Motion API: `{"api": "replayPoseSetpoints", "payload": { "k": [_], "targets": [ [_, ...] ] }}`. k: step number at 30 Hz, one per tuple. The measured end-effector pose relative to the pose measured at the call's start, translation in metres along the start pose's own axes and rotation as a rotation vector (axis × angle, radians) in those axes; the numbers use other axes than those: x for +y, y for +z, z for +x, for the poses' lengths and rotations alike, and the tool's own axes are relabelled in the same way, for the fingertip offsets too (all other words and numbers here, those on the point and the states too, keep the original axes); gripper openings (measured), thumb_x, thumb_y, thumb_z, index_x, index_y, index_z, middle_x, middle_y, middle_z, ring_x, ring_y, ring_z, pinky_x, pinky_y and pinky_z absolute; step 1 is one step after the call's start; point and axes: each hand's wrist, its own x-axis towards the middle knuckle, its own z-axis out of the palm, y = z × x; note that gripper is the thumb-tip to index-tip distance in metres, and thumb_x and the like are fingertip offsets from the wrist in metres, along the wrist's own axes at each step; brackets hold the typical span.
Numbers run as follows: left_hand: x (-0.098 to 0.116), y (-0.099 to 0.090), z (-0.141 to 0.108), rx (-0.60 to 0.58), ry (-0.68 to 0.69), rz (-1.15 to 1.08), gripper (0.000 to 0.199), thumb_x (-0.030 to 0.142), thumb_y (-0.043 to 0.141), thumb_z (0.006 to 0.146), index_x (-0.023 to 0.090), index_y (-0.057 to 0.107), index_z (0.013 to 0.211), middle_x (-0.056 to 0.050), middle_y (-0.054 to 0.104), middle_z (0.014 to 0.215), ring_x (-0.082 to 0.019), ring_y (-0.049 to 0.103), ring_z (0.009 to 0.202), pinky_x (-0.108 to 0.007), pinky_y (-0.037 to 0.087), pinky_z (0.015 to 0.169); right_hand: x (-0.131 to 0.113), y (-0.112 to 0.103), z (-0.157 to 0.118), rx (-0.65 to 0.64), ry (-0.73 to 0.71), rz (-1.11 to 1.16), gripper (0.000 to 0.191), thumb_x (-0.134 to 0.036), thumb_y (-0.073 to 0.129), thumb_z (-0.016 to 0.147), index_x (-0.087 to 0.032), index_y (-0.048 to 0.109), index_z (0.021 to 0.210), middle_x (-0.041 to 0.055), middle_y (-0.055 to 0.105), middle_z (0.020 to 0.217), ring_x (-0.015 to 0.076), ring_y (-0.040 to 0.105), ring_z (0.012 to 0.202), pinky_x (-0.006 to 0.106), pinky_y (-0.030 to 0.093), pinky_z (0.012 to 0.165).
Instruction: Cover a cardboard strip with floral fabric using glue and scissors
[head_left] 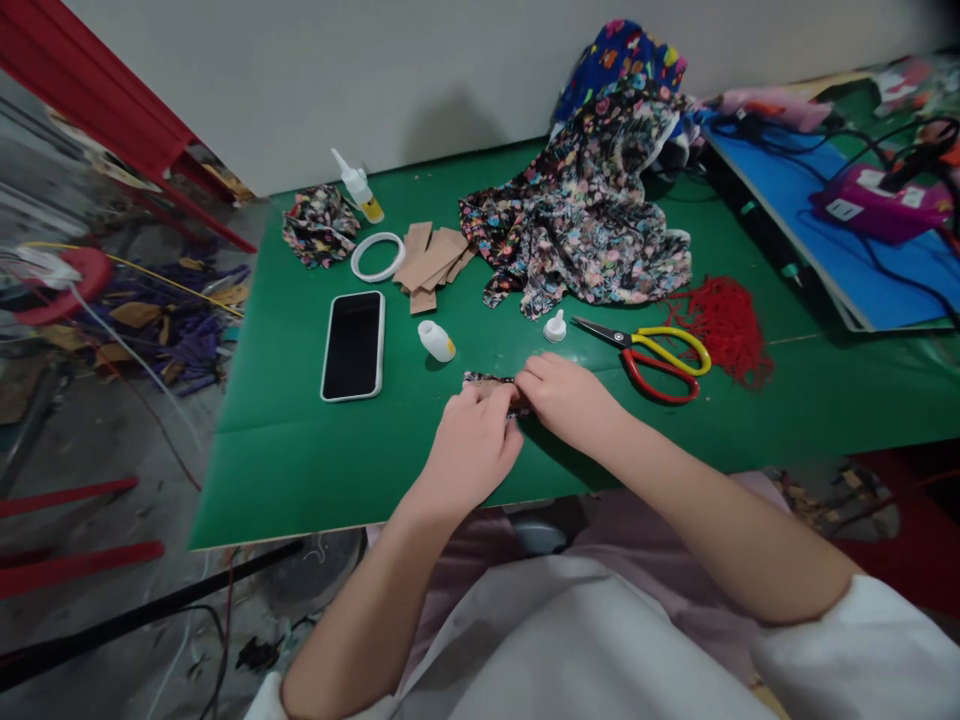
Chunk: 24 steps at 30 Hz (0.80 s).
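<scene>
Both hands meet over a small piece of dark floral fabric (474, 378) with a brown strip showing on it, near the table's front edge. My left hand (474, 440) is closed on its left and near side. Fingers bent, my right hand (562, 395) pinches its right end; the hands cover most of the piece. Just beyond them lie an uncapped small white glue bottle (435, 342) on its side and a white nozzle cap (555, 327). Scissors (645, 350) with one yellow and one red handle rest to the right, blades partly apart.
On the green table (277, 480) are a phone (352, 346), a white ring (358, 270), brown card strips (435, 260), another glue bottle (360, 190), floral fabric (592, 220), red threads (724, 325) and a blue folder (795, 220) bearing a purple device (877, 205). A wall stands behind.
</scene>
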Motion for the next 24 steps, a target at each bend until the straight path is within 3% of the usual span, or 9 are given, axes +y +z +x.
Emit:
{"api": "replayPoseSetpoints", "payload": {
  "k": [4,9,11,17,24],
  "targets": [
    [0.0,-0.002,0.0,0.002,0.009,-0.007,0.022,0.017,0.041,0.081,0.016,0.05,0.102,-0.007,0.059,0.101,-0.023,0.048,0.093,-0.037,0.039,0.078,0.001,-0.004,-0.008,0.03,0.014,0.058,0.016,-0.009,0.043,0.079,-0.012,0.058,0.08,0.0083,0.057,0.077,0.02,0.048,0.076,0.03,0.037,0.066],
    [0.0,-0.001,0.001,0.025,0.023,-0.004,0.023,0.017,0.042,0.081,0.015,0.05,0.103,-0.007,0.06,0.1,-0.023,0.049,0.095,-0.037,0.039,0.08,0.021,-0.013,-0.015,0.306,0.14,0.241,0.031,0.0,0.037,0.073,-0.014,0.057,0.092,0.008,0.061,0.091,0.0189,0.052,0.089,0.03,0.041,0.08],
    [0.0,0.0,0.001,0.028,0.025,-0.004,0.024,0.017,0.042,0.081,0.015,0.05,0.104,-0.007,0.06,0.1,-0.023,0.049,0.096,-0.037,0.039,0.081,0.027,-0.011,-0.014,0.347,0.121,0.263,0.034,0.002,0.036,0.072,-0.014,0.059,0.091,0.0077,0.062,0.092,0.0183,0.053,0.09,0.03,0.041,0.083],
    [0.001,-0.002,0.0,0.017,0.007,0.0,0.021,0.018,0.042,0.082,0.017,0.05,0.101,-0.006,0.061,0.096,-0.023,0.049,0.094,-0.036,0.038,0.077,0.025,0.01,-0.007,0.194,-0.022,0.199,0.025,-0.002,0.042,0.076,-0.011,0.062,0.089,0.0098,0.061,0.087,0.0192,0.05,0.083,0.031,0.042,0.076],
    [0.0,-0.002,0.0,0.02,0.006,-0.034,0.019,0.018,0.041,0.082,0.017,0.049,0.1,-0.006,0.06,0.096,-0.023,0.05,0.093,-0.037,0.039,0.076,0.015,0.008,-0.016,0.09,0.024,0.096,0.022,-0.006,0.045,0.08,-0.011,0.062,0.093,0.0094,0.057,0.088,0.0188,0.045,0.083,0.028,0.038,0.072]
  ]
}}
